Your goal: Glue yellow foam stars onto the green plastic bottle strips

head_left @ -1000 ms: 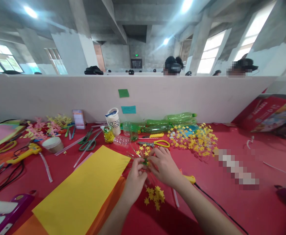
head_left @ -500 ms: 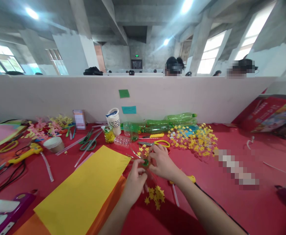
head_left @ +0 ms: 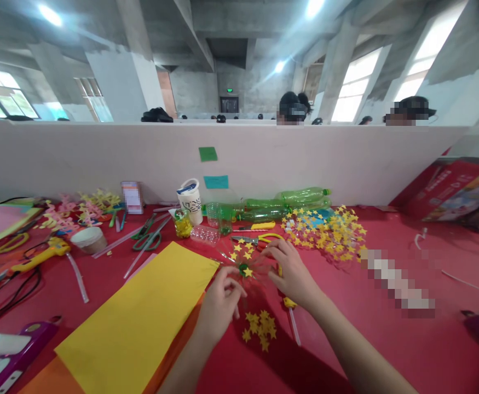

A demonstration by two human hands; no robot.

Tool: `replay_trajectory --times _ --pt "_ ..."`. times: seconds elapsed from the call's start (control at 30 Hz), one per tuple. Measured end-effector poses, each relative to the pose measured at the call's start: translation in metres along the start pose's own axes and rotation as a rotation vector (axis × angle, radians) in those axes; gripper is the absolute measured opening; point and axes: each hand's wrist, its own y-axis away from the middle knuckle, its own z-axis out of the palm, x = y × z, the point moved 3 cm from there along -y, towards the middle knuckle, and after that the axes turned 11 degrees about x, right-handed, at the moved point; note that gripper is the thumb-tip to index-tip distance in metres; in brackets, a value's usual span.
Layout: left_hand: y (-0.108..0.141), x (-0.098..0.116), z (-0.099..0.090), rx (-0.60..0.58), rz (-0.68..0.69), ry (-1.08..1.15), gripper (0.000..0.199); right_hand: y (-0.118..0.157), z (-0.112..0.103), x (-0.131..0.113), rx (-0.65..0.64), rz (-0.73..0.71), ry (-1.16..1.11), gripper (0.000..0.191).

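Observation:
Between my hands a green plastic bottle base point(head_left: 243, 268) lies flat, with clear strips fanning out. Yellow paper stars point(head_left: 241, 250) sit over its far strips, and a single star point(head_left: 248, 271) is at its centre. My left hand point(head_left: 218, 301) is at the near-left side, fingers loosely bent and apart, fingertips beside the green part. My right hand point(head_left: 290, 271) hovers just right of it, fingers spread and holding nothing visible. Under that hand lies a yellow glue gun point(head_left: 289, 302), partly hidden, with a clear glue stick point(head_left: 295, 327). Loose yellow stars point(head_left: 260, 326) lie nearer me.
Yellow paper point(head_left: 140, 312) lies on the left. Behind are yellow-handled scissors point(head_left: 270, 238), a cutter knife point(head_left: 263, 226), green bottles point(head_left: 284, 202), a white cup point(head_left: 190, 202) and a star-covered piece point(head_left: 333, 232). Another glue gun point(head_left: 48, 255) is far left. A partition point(head_left: 255, 158) stands at the back.
My right hand has drawn back to the right from the green centre and its fingers have opened. A yellow star now shows at the centre. My left hand has shifted slightly left.

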Motion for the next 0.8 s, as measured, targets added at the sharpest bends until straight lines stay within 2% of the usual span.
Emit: replay_trajectory --times 0.1,0.17,0.23,0.3,0.4,0.47,0.8 --pt "-0.007 0.004 -0.017 0.176 0.105 -0.081 0.02 0.007 0.003 0.008 0.001 0.094 0.008 0.022" --pt "-0.014 0.007 -0.029 0.355 0.262 -0.206 0.016 0.01 0.011 0.01 -0.039 0.137 0.014 0.018" --pt "-0.02 0.007 -0.035 0.438 0.405 -0.294 0.018 0.012 0.021 0.01 -0.074 0.149 0.021 0.014" --pt "-0.026 0.001 -0.036 0.429 0.38 -0.271 0.023 0.011 0.03 0.012 -0.075 0.139 0.027 0.01" --pt "-0.028 -0.009 -0.032 0.328 0.163 -0.16 0.03 0.007 0.04 0.017 -0.042 0.12 0.035 0.012" --pt "-0.025 -0.013 -0.029 0.295 0.087 -0.131 0.033 0.003 0.044 0.022 -0.033 0.113 0.034 0.016" --pt "-0.023 -0.002 -0.025 0.272 0.165 -0.156 0.029 -0.02 0.051 0.037 -0.049 0.063 0.023 0.025"
